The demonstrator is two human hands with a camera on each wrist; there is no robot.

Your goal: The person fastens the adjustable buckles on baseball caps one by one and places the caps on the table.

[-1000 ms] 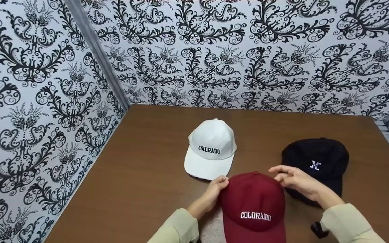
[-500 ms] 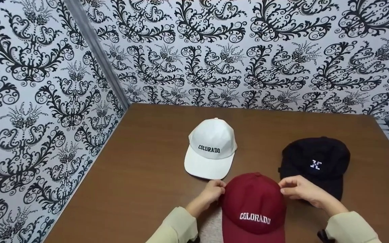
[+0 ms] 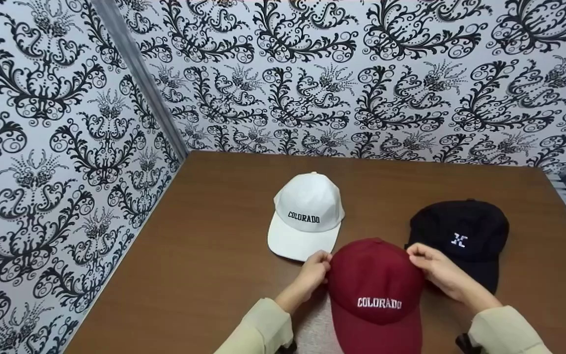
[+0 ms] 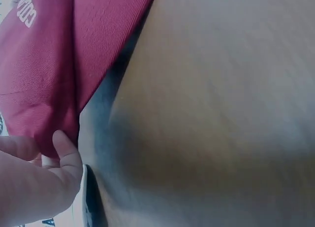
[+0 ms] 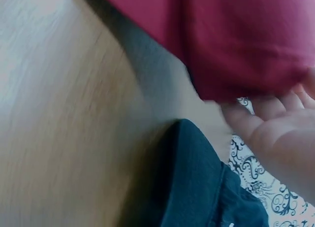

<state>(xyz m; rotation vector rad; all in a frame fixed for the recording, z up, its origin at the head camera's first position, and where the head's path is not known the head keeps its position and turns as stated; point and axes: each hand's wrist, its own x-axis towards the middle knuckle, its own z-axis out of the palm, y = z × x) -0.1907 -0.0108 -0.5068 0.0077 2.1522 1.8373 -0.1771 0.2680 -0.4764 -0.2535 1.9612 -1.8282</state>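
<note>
A dark red baseball cap (image 3: 376, 275) with white COLORADO lettering is held between both hands at the front of the table, its brim toward me. My left hand (image 3: 310, 275) pinches its left edge; in the left wrist view thumb and fingers grip the red cloth (image 4: 44, 89). On the opposite side my right hand (image 3: 442, 273) pinches the right edge, and the right wrist view shows the fingers (image 5: 268, 109) under the cap's rim. A white COLORADO cap (image 3: 305, 216) sits just behind the left hand. Beside the right hand lies a black cap (image 3: 460, 231) with a small white emblem.
The brown wooden table (image 3: 199, 246) carries all three caps. Black-and-white patterned walls (image 3: 322, 83) rise behind it and along its left side, joined by a grey corner strip (image 3: 140, 78).
My right hand, earlier with loose fingers beside the red cap, has closed on its right edge. The red cap has since shifted slightly up and right with both hands.
</note>
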